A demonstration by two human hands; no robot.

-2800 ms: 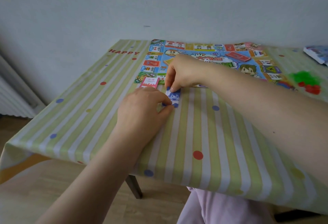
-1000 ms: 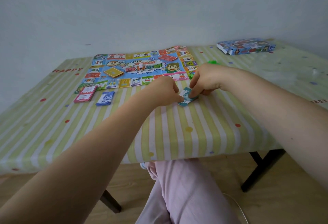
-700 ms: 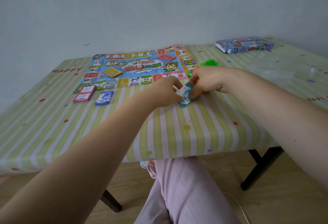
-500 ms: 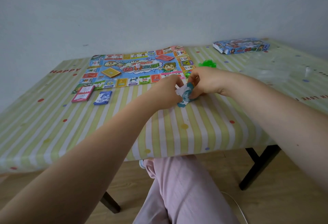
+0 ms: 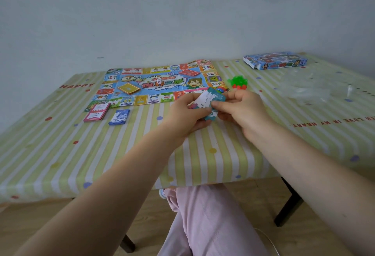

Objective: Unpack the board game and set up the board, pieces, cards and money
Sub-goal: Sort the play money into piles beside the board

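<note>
A stack of teal play money (image 5: 211,102) is held up above the table between both hands. My left hand (image 5: 187,116) grips its left side and my right hand (image 5: 241,109) pinches its right side. The colourful game board (image 5: 158,83) lies flat behind them, with a yellow card deck (image 5: 128,88), a red card deck (image 5: 189,72) and a white die (image 5: 160,81) on it. A pink money stack (image 5: 97,112) and a blue money stack (image 5: 119,116) lie on the table in front of the board's left corner.
Green and red plastic pieces (image 5: 237,82) sit right of the board. The blue game box (image 5: 275,63) lies at the far right, with clear plastic wrap (image 5: 310,89) near it. The striped tablecloth (image 5: 60,154) hangs over the front edge; my knees are below it.
Both hands left the blue stack at the left, moved right to the teal stack and lifted it off the table.
</note>
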